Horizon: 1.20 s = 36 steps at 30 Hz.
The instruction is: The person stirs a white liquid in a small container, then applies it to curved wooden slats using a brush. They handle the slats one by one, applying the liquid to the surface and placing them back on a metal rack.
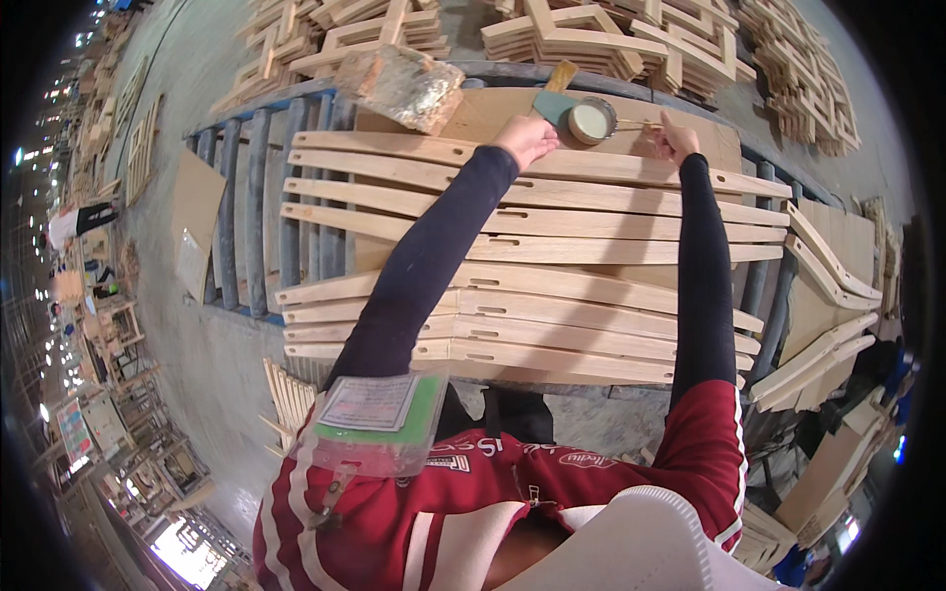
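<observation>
Blue-grey barred table (258, 212): cardboard (493, 106) on top, long slotted wooden rails (589, 223) lying left to right in far and near rows. Stained block (401, 89) far left, cup (591, 120) far middle.

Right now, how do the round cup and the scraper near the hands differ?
The round cup is dark-rimmed, while the scraper has a teal blade and yellowish handle. The cup stands with pale contents inside; the scraper lies to its left. Both are beyond the long wooden bars.
</observation>
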Available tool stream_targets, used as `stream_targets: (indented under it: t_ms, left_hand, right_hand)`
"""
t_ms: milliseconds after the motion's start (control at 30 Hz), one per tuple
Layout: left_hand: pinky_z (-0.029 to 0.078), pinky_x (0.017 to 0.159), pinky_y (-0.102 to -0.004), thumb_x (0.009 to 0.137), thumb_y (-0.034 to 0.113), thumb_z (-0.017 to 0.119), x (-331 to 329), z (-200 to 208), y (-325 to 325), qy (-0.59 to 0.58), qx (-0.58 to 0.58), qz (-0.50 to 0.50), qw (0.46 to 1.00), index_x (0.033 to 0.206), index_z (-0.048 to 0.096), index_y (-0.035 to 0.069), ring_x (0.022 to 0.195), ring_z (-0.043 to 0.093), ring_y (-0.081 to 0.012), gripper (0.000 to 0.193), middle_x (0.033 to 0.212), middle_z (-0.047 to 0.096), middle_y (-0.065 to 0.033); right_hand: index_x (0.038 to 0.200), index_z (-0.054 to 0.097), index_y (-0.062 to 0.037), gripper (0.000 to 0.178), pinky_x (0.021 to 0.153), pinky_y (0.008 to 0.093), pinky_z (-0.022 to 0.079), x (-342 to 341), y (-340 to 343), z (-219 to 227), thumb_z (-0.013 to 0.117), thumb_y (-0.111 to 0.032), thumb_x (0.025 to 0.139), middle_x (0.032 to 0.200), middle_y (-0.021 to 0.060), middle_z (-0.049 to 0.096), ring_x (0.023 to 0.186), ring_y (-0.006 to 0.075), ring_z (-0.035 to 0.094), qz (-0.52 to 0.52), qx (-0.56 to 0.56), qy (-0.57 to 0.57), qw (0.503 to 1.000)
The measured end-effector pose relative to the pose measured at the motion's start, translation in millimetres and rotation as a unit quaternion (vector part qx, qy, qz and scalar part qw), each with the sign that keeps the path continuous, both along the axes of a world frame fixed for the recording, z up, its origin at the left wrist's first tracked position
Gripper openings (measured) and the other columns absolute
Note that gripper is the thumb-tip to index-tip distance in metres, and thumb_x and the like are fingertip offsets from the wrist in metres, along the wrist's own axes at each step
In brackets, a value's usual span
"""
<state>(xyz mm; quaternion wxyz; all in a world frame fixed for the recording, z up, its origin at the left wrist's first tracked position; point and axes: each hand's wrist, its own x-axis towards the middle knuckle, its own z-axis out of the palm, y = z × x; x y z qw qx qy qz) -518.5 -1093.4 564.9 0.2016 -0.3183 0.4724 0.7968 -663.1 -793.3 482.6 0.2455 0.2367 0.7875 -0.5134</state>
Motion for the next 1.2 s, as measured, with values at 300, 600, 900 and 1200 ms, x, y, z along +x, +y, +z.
stream_targets:
  t_ms: [300, 600, 900, 1200]
  left_hand:
    - [0.05, 0.069, -0.0255, 0.096, 0.019, 0.05, 334, 70, -86, 0.112, -0.084, -0.031, 0.99, 0.107, 0.063, 0.003, 0.072, 0.06, -0.0096, 0.024, 0.08, 0.063, -0.0028]
    - [0.05, 0.073, -0.0387, 0.08, 0.016, 0.056, 656, -50, -28, -0.052, -0.4, 0.098, 0.91, 0.098, 0.068, 0.008, 0.082, 0.065, -0.0284, 0.023, 0.086, 0.069, -0.0128]
    - [0.05, 0.087, -0.0397, 0.073, 0.015, 0.06, 964, -156, 51, -0.467, -0.267, 0.361, 0.762, 0.102, 0.07, 0.01, 0.101, 0.064, -0.0323, 0.031, 0.105, 0.068, -0.017]
    - [0.051, 0.048, -0.0291, 0.084, 0.021, 0.057, 1195, -203, 217, -0.537, -0.097, 0.62, 0.564, 0.096, 0.068, 0.005, 0.056, 0.065, -0.0157, 0.023, 0.073, 0.068, -0.007]
  right_hand:
    - [0.111, 0.064, -0.0085, 0.029, 0.043, 0.0148, 0.027, 83, -1, 105, 0.052, -0.033, 0.098, 0.07, -0.0085, 0.052, 0.052, -0.0016, 0.037, 0.096, -0.171, 0.18, 0.964]
    - [0.12, 0.056, -0.0049, 0.04, 0.053, 0.0193, 0.032, 444, -242, 140, 0.052, -0.035, 0.094, 0.087, -0.0001, 0.052, 0.065, 0.005, 0.044, 0.296, -0.248, 0.025, 0.922]
    - [0.119, 0.06, -0.0088, 0.029, 0.062, 0.0235, 0.047, 830, -392, 176, 0.055, -0.026, 0.096, 0.094, 0.0025, 0.067, 0.078, 0.0086, 0.061, 0.885, -0.2, -0.071, 0.413]
    - [0.117, 0.061, -0.0079, 0.029, 0.061, 0.0234, 0.048, 967, -445, 144, 0.055, -0.027, 0.096, 0.092, 0.0023, 0.068, 0.076, 0.0079, 0.061, 0.915, -0.122, -0.093, 0.373]
